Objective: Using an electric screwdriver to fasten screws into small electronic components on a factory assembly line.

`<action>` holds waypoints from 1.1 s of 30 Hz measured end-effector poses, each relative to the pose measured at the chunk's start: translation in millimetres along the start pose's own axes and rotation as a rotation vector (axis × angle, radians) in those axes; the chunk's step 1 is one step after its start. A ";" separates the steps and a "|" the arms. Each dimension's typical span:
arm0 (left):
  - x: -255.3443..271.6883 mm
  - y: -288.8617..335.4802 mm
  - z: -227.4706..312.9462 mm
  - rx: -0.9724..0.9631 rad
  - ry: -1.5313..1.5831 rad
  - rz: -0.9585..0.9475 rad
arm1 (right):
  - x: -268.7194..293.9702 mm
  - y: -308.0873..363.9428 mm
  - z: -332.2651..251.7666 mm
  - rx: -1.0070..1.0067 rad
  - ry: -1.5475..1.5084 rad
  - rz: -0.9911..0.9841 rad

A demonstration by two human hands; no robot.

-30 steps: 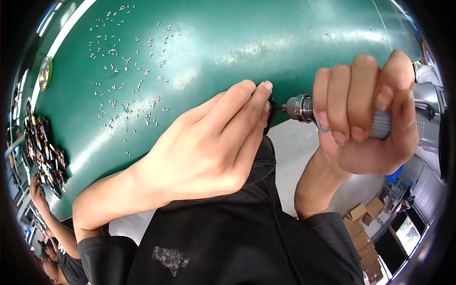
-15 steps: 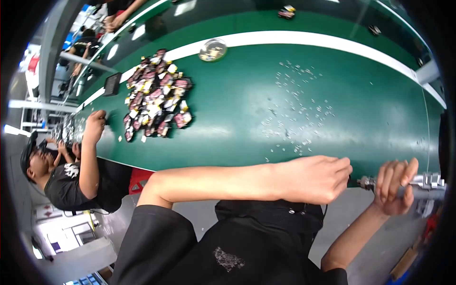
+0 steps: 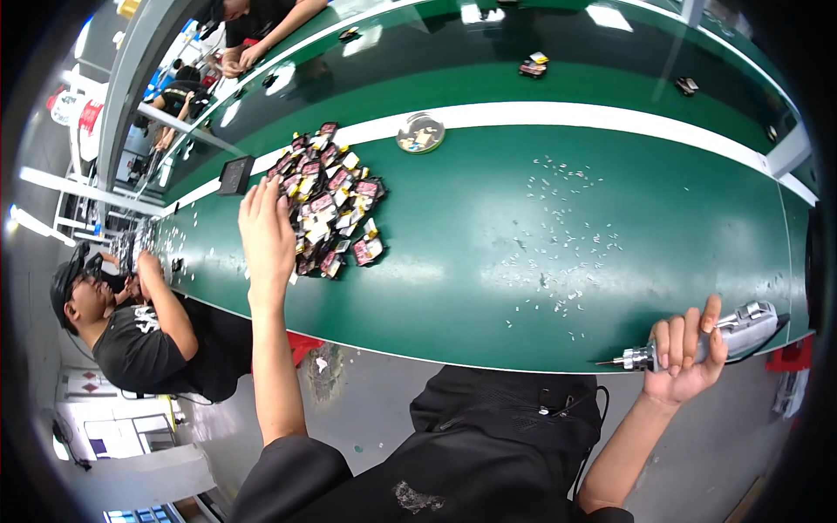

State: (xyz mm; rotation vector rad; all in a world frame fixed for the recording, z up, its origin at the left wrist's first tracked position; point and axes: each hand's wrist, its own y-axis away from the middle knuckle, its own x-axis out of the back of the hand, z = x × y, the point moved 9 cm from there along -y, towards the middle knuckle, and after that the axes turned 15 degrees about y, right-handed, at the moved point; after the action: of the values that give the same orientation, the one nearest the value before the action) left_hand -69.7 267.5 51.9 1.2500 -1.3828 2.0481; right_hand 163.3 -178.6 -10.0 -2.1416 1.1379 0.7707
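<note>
My left hand [image 3: 268,231] reaches to the left edge of a heap of small black assemblies [image 3: 324,207] with pink, white and yellow parts. Its fingers are stretched out and partly cover the heap's edge; no held thing shows in them. At the right front of the green table [image 3: 418,305], my right hand [image 3: 689,353] is wrapped round a grey powered screwdriver [image 3: 741,327]. The screwdriver's thin bit points left, just above the table's front edge.
Tiny white slivers [image 3: 567,244] lie scattered over the table's middle. Behind the heap stand a round transparent dish [image 3: 420,135] with small pieces and a black tray [image 3: 235,175]. A co-worker [image 3: 131,322] sits at the left; another [image 3: 270,30] works across the dark belt [image 3: 436,52].
My left arm has swung from across my front, near the screwdriver, out left to the heap, its hand opening. My right hand has brought the screwdriver slightly left. The view has shifted.
</note>
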 end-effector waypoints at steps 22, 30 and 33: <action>-124.2 -53.8 286.7 -0.687 0.492 -0.347 | 32.0 15.7 4.6 -0.021 -0.227 0.169; -131.1 -60.9 280.7 -0.666 0.598 -0.346 | 28.6 15.9 3.7 -0.018 -0.211 0.158; -133.8 -59.6 276.5 -0.634 0.565 -0.338 | 28.7 15.8 3.6 -0.023 -0.208 0.165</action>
State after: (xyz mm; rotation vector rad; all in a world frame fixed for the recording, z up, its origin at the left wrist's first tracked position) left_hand 172.3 74.0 8.6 0.5279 -1.2754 1.4008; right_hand 162.4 -198.1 -36.5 -1.9495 1.2085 1.0588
